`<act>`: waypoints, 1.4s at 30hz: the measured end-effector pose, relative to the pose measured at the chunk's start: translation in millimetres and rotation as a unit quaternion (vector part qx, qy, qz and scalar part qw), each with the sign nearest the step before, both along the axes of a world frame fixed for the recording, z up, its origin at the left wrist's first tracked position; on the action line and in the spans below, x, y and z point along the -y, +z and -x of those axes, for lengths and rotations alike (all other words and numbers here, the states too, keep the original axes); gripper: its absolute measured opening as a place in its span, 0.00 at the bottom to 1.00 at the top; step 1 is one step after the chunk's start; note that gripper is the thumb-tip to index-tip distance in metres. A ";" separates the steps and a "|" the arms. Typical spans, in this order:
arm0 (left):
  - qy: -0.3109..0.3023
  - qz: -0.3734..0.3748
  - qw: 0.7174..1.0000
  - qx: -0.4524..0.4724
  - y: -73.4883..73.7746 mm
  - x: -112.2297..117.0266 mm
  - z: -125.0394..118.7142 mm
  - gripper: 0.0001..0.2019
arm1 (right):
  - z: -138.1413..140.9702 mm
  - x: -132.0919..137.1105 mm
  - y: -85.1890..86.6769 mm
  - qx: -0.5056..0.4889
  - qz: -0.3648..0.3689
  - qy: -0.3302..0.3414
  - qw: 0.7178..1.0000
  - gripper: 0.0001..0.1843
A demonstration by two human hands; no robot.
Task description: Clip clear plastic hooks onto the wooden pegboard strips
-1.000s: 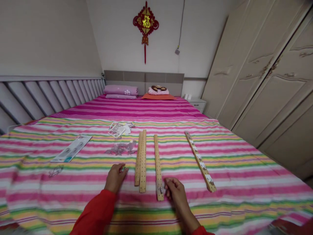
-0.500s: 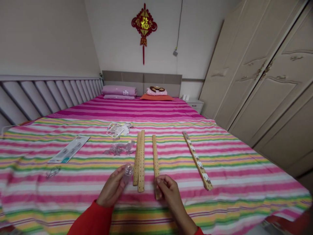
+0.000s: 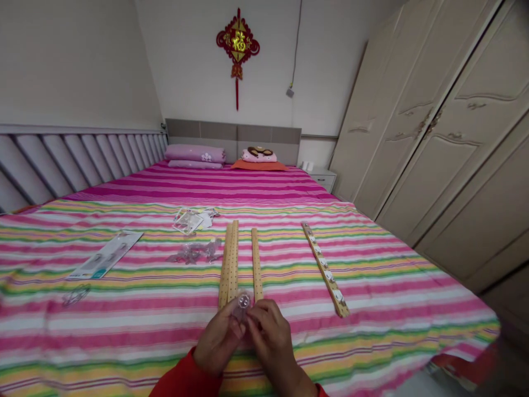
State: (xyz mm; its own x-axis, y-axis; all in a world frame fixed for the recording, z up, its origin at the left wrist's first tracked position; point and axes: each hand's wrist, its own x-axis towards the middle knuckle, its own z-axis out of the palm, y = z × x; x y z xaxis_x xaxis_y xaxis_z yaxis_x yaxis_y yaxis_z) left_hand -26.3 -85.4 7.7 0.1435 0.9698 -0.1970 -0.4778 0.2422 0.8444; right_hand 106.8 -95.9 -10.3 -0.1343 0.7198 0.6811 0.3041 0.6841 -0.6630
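Observation:
My left hand (image 3: 221, 333) is closed on a small clear plastic piece (image 3: 243, 302) with a round, shiny middle. My right hand (image 3: 268, 331) meets it from the right, its thumb and fingertips pinched at the lower edge of that piece. Behind the hands lie two perforated wooden strips (image 3: 230, 264) side by side, and a single wooden strip (image 3: 257, 259) just right of them. The hands hide the near ends of these strips. More clear plastic pieces (image 3: 194, 252) lie in a loose pile beyond my left hand.
Far right lies a wooden strip bearing a row of white pieces (image 3: 324, 264). On the left are a flat printed package (image 3: 106, 255) and a tangle of thin loops (image 3: 76, 295). Cards and wrappers (image 3: 192, 219) lie farther back on the striped bedcover (image 3: 363, 342). Wardrobes (image 3: 446, 143) stand at the right.
My right hand has left the near end of the single wooden strip and moved left to the clear plastic piece. My left hand has brought that piece right, in front of the strips.

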 end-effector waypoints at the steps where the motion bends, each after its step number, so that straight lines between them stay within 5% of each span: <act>1: 0.005 0.009 1.000 0.010 -2.0 -0.7 -3.4 0.13 | -0.7 -0.1 -1.2 -0.002 0.000 0.002 1.000 0.14; 7: 0.056 0.135 0.984 0.103 -15.8 -1.0 -17.9 0.05 | -2.9 -3.7 5.8 -0.099 0.083 -0.011 0.992 0.08; 12: 0.063 0.176 0.982 -0.003 -17.1 3.5 -16.1 0.09 | -10.2 -19.1 10.6 -0.238 0.243 -0.026 0.940 0.12; 19: 0.083 -0.031 0.971 -0.220 -3.0 -9.9 -6.4 0.22 | -20.8 -35.3 2.7 -0.319 0.393 0.033 0.862 0.18; 28: 0.069 -0.013 0.981 -0.181 -19.4 -37.7 -14.5 0.19 | -20.6 -64.6 -0.6 -0.345 0.397 0.032 0.850 0.16; 42: 0.082 -0.077 0.939 -0.326 -58.3 -72.9 -18.9 0.07 | -13.9 -96.7 -54.9 -0.357 0.398 0.017 0.845 0.11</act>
State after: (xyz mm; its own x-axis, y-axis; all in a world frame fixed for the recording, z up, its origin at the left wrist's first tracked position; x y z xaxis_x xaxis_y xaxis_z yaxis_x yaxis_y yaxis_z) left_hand -7.4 -12.4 -50.5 -0.1126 0.9925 -0.0476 0.1315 0.0624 0.9893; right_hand 120.7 0.8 -65.2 0.0765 0.9920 -0.1004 -0.3796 -0.0641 -0.9229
